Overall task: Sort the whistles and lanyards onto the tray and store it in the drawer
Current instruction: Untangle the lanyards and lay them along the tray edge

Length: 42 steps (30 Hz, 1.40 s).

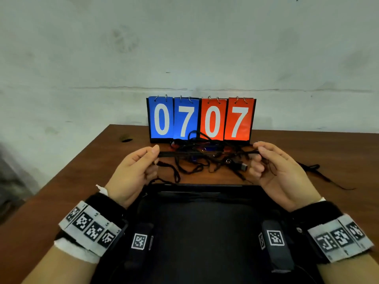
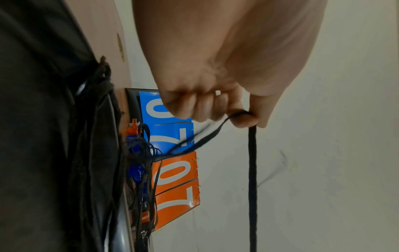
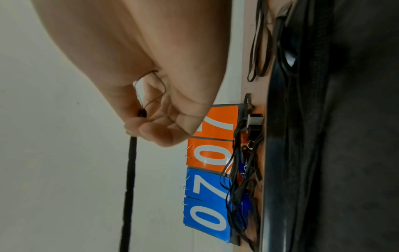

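A black flat lanyard (image 1: 205, 153) is stretched taut and level between my two hands, above the table. My left hand (image 1: 151, 155) pinches its left end between thumb and fingers; the left wrist view shows the strap (image 2: 252, 170) running from that pinch. My right hand (image 1: 258, 153) pinches the other end, with a thin cord loop (image 3: 154, 88) curling in the palm. Under the strap lies a tangle of black lanyards (image 1: 196, 167) with blue and orange whistles (image 2: 135, 172) and a black whistle (image 1: 242, 166). A black tray (image 1: 205, 232) sits in front of me, below both hands.
A flip scoreboard (image 1: 202, 119) reading 07 07 stands at the back of the brown wooden table (image 1: 86, 160), against the wall. Another black lanyard (image 1: 320, 171) trails on the table to the right. Dark strands (image 1: 166, 175) hang over the tray's far left corner.
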Available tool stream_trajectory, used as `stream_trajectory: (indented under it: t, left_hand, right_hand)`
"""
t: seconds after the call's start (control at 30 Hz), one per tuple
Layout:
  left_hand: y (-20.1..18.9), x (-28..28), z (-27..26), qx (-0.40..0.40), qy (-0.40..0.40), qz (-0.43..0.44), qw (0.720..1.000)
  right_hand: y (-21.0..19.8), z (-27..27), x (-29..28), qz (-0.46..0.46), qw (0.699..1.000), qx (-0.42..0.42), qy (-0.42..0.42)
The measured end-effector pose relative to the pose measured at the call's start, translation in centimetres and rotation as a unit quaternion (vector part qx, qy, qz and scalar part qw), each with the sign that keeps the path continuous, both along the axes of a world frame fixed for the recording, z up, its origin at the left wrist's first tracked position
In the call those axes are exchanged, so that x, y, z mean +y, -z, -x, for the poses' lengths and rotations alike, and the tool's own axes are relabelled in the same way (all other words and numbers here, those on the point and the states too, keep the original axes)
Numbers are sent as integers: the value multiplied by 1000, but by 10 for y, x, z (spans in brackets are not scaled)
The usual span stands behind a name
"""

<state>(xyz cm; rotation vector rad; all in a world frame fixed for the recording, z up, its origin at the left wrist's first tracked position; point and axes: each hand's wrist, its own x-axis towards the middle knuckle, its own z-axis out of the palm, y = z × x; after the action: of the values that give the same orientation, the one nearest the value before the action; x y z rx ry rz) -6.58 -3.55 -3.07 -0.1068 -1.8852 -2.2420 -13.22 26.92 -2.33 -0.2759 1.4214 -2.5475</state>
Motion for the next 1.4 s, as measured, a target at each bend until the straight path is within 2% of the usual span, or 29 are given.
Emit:
stream_trajectory:
  t: [0.27,0.33,0.4,0.47,0.57,0.63,0.8,0.97,1.13,1.3,1.4]
  left_hand:
    - [-11,-8,4,5,-62,-121,991]
    - [-12,-14,2,-6,-72,-116,991]
    - [-13,-21,1,-39,-63,-69,995]
    - [-13,-26,0,-89,-41,42,994]
    - [-15,-21,-3,-160,-21,263,951]
    - [-14,-18,-3,-181,-35,323,928]
    - [-12,-26,-2,-240,-20,346,907]
    - [-11,-29,-2,-269,-44,403,874]
    - [-8,-30,1,-285,-60,390,874]
    - [-3,-35,4,-298,-99,380,870]
    - [0,-40,5,-263,-133,392,872]
  right_hand:
    - [6,15,10,93,991,-15,96]
    - [3,17,16,90,989,-8,114]
    - [-4,17,26,21,993,11,116]
    - [-11,14,35,-103,990,23,96]
    - [-8,8,40,-266,962,17,63]
    - [-3,6,39,-334,941,15,52]
    - [-4,8,48,-480,874,59,47]
    - [-1,7,57,-617,782,89,-3]
    - [3,10,57,-631,770,89,-11]
    - [5,8,56,-627,776,70,-32]
    - [4,8,56,-608,790,81,-10]
